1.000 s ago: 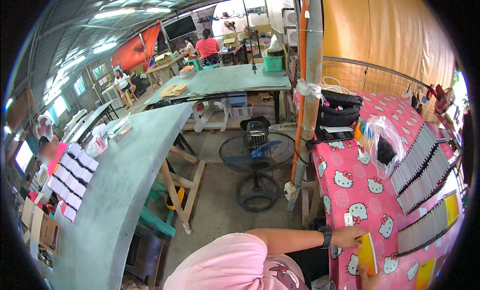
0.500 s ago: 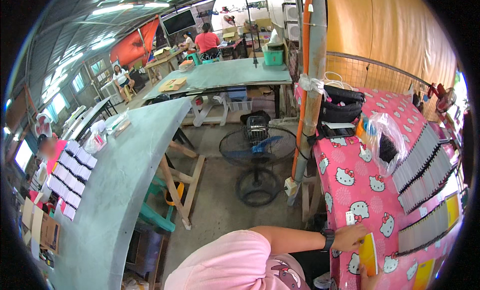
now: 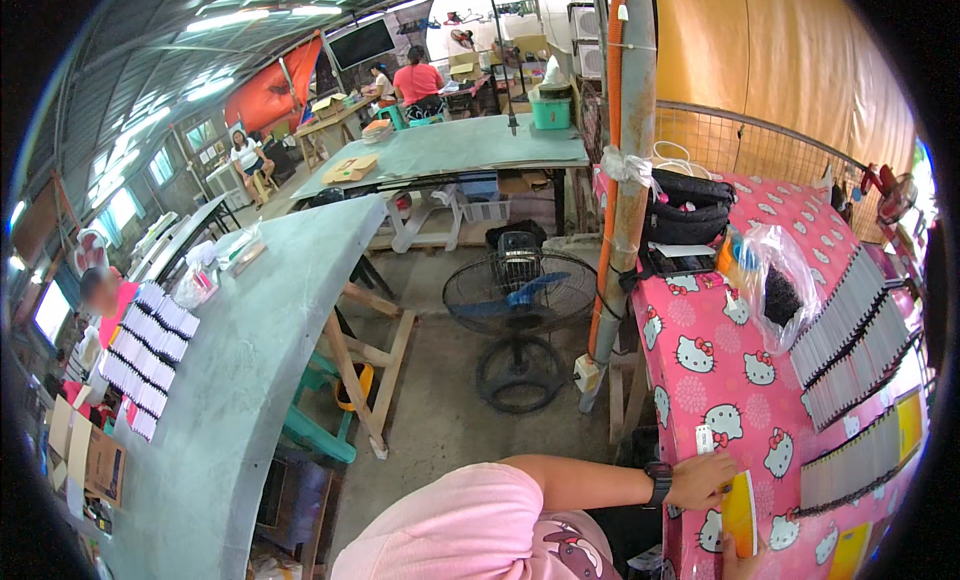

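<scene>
Upright above the pink cartoon-print tablecloth [image 3: 690, 355] is a yellow-covered booklet [image 3: 739, 515] with a pale edge. My left hand [image 3: 700, 481], with a dark watch on its wrist, has its fingers closed at the booklet's upper left corner. At the lower end my right hand [image 3: 742, 562] grips the same booklet; only part of that hand shows. A small white tag-like piece [image 3: 704, 439] lies just beyond my left hand. To the right sits a row of bound booklets [image 3: 855, 465] with dark spines, and another yellow cover [image 3: 848, 552] shows near the lower edge.
More bound stacks [image 3: 850, 325], a clear plastic bag [image 3: 780, 290] with dark contents and a black bag [image 3: 685, 215] are farther up the pink table. A post [image 3: 625, 220] and a floor fan [image 3: 518, 300] stand left of it. Grey-green table [image 3: 250, 330] at left; people sit beyond.
The whole view has shifted slightly. Both hands stay on the yellow booklet, with only a small change in the fingers' placing.
</scene>
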`<action>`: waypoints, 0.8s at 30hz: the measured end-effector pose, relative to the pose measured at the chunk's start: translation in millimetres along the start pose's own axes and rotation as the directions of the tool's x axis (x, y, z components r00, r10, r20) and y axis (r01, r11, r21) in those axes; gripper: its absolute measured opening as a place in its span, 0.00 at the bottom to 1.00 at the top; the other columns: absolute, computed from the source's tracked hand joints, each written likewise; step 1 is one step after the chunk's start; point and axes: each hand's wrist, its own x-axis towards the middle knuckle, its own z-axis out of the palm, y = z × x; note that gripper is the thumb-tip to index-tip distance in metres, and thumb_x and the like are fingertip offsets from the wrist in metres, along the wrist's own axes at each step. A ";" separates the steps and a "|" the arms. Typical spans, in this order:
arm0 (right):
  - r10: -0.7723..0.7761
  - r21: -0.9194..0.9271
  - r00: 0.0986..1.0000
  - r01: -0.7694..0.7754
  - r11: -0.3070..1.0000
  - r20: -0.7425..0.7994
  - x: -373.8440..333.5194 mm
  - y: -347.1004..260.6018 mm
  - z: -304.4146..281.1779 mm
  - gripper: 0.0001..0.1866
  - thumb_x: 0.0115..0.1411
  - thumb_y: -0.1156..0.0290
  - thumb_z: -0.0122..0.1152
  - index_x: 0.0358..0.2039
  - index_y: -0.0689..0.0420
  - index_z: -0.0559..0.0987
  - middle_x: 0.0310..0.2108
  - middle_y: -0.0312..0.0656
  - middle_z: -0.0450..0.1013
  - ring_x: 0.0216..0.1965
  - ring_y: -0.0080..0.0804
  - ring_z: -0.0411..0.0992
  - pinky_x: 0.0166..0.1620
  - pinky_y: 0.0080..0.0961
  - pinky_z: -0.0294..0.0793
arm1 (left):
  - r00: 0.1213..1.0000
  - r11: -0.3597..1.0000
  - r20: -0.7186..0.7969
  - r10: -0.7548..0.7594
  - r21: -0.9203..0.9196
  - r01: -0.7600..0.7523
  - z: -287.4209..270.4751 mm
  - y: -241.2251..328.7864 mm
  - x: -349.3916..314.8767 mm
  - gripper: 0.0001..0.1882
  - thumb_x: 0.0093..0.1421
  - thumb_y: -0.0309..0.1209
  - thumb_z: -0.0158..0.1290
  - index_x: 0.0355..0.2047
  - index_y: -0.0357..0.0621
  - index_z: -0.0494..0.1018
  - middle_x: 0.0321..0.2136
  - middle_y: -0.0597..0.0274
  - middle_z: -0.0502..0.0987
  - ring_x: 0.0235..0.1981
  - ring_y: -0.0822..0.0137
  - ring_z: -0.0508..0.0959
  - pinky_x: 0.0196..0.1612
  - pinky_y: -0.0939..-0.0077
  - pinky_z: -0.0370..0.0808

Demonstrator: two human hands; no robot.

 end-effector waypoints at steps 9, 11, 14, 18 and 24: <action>-0.004 0.027 0.999 0.003 1.000 0.038 0.8 -10.7 -2.1 0.21 0.53 0.66 0.62 0.45 0.65 0.73 0.38 0.48 0.74 0.40 0.36 0.72 0.42 0.31 0.72 | 1.000 1.000 -0.022 -0.012 0.017 0.012 0.9 1.1 -1.0 0.19 0.44 0.31 0.53 0.35 0.35 0.64 0.31 0.51 0.65 0.36 0.52 0.67 0.40 0.62 0.67; -0.036 0.075 0.999 0.033 0.997 0.038 2.7 2.9 -0.6 0.20 0.53 0.69 0.61 0.45 0.65 0.73 0.38 0.48 0.74 0.40 0.35 0.72 0.42 0.30 0.72 | 1.000 1.000 -0.001 -0.022 0.005 0.022 1.8 0.9 -0.4 0.20 0.44 0.32 0.54 0.36 0.35 0.64 0.31 0.51 0.65 0.37 0.52 0.67 0.40 0.62 0.67; -0.035 0.083 0.998 0.031 0.996 0.050 4.0 -2.0 -0.8 0.19 0.53 0.71 0.61 0.45 0.65 0.73 0.38 0.47 0.74 0.39 0.34 0.72 0.42 0.29 0.72 | 0.999 1.000 0.018 -0.027 0.000 0.027 4.1 -2.8 -0.7 0.22 0.45 0.32 0.54 0.39 0.34 0.64 0.32 0.51 0.66 0.37 0.52 0.67 0.41 0.62 0.67; -0.012 0.045 0.998 0.009 0.999 0.059 6.0 5.9 -0.3 0.19 0.53 0.71 0.61 0.45 0.64 0.73 0.38 0.47 0.74 0.40 0.35 0.72 0.43 0.29 0.72 | 0.998 0.999 0.048 -0.033 -0.008 0.034 6.4 -5.8 -0.5 0.25 0.45 0.32 0.54 0.43 0.33 0.64 0.33 0.51 0.66 0.38 0.52 0.67 0.41 0.62 0.67; -0.038 -0.029 0.999 0.038 0.999 0.008 6.0 10.7 1.8 0.20 0.54 0.68 0.61 0.45 0.65 0.73 0.38 0.48 0.74 0.39 0.36 0.72 0.43 0.30 0.72 | 0.995 0.999 0.088 -0.042 0.011 0.041 -0.9 -0.3 0.0 0.26 0.44 0.31 0.54 0.44 0.33 0.63 0.33 0.51 0.66 0.38 0.53 0.67 0.42 0.63 0.67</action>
